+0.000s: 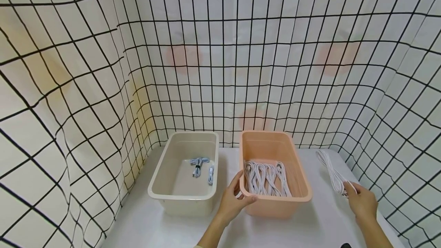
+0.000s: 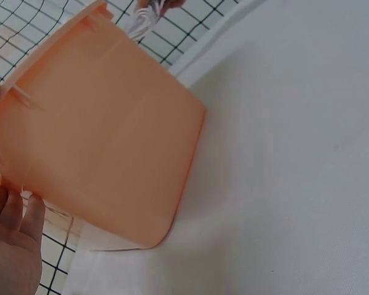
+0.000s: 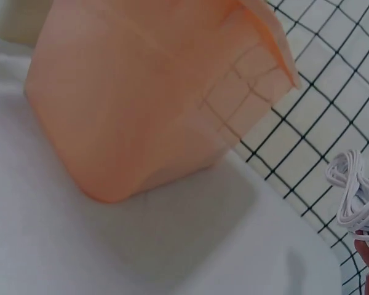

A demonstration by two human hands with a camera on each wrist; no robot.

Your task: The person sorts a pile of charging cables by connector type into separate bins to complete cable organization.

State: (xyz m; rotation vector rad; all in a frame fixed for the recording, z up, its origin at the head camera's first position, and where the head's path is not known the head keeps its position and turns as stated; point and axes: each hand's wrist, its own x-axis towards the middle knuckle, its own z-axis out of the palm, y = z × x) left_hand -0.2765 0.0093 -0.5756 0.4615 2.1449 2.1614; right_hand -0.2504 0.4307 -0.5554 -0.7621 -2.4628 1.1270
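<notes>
My left hand (image 1: 231, 202) grips the near left corner of a peach plastic bin (image 1: 272, 206), its thumb along the front rim and its fingers against the left wall. Inside that bin, several coiled white cables (image 1: 264, 178) lie side by side. At the right, my right hand (image 1: 362, 203) pinches one end of a long folded bundle of white cable (image 1: 332, 171), which stretches away over the table. The right wrist view shows this bundle's loops (image 3: 355, 190) at the fingertips. In the left wrist view, the fingers (image 2: 12, 212) sit beneath the peach bin's rim.
A cream bin (image 1: 184, 197) stands left of the peach one, holding a light blue cable bundle with a dark tie (image 1: 198, 165) and a smaller bundle (image 1: 211, 175). Black wire grid panels (image 1: 224, 68) enclose the white table (image 1: 193, 232) at the back and both sides.
</notes>
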